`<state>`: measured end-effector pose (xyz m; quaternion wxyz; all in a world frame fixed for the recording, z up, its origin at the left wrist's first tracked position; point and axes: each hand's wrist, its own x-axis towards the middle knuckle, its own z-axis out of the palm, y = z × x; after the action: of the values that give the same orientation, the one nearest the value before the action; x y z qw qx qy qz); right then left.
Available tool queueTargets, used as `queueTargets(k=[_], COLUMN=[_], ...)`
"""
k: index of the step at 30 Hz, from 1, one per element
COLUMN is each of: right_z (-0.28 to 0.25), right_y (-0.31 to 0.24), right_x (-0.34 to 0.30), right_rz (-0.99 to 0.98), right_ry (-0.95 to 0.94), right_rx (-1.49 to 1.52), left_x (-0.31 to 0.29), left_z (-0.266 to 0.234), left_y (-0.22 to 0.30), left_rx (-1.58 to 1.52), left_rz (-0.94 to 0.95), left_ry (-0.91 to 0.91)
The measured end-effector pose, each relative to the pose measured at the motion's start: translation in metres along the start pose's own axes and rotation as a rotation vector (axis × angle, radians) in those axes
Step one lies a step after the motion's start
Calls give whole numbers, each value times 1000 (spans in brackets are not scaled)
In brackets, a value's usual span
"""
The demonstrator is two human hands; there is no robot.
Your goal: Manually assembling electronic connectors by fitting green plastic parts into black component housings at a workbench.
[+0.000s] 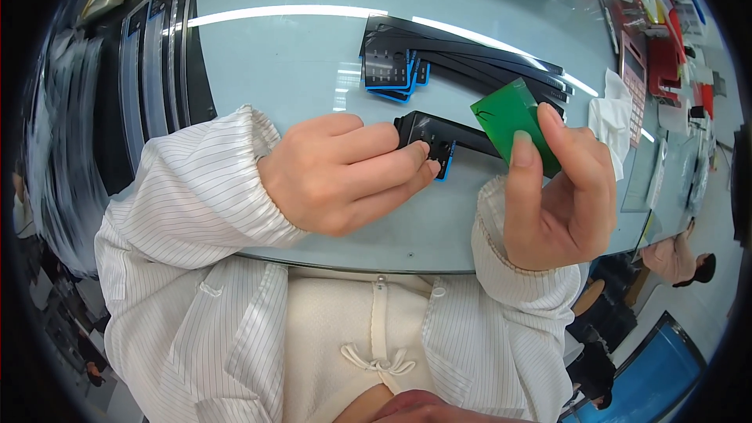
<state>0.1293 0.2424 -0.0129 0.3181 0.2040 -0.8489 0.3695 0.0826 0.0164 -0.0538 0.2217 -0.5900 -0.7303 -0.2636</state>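
Observation:
My right hand (560, 196) is closed on a green, slightly see-through rectangular sheet (501, 113) with a small dark mark, pinched between thumb and fingers. It is raised above the right part of a black panel (427, 129), a long strip with a wider, blue-edged end. On that wider end rest the curled fingers of my left hand (348, 164), closed on the panel near the table's front edge. My left thumb is hidden. Just beyond lie several similar black panels (388, 63), fanned over one another, their wide ends at the left.
All this lies on a glossy pale table (274, 55). At left are long dark strips (160, 39) and a pile of clear plastic film (66, 149). A crumpled white tissue (609, 117) and a pink calculator (631, 70) are at right. Another person (677, 258) is farther right.

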Motion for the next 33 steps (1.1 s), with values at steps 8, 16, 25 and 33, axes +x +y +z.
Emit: queueTargets(k=[8,16,25,33], right_z=[-9,-15,-10,-4], right_y=[-7,-6,-4,-2], right_x=[-3,-8,-5,-2], right_rz=[21,-58,-49,-21], right_ry=[36,77,69,45], right_rx=[-9,3,17,-24], left_x=[1,4,0,0], left_z=[-16,-34,-12,-9], left_y=[-2,-16,-27,-8], left_rx=[-67,30,111,-28], left_rz=[45,-162,-362,23], left_ry=[33,50,78,-30])
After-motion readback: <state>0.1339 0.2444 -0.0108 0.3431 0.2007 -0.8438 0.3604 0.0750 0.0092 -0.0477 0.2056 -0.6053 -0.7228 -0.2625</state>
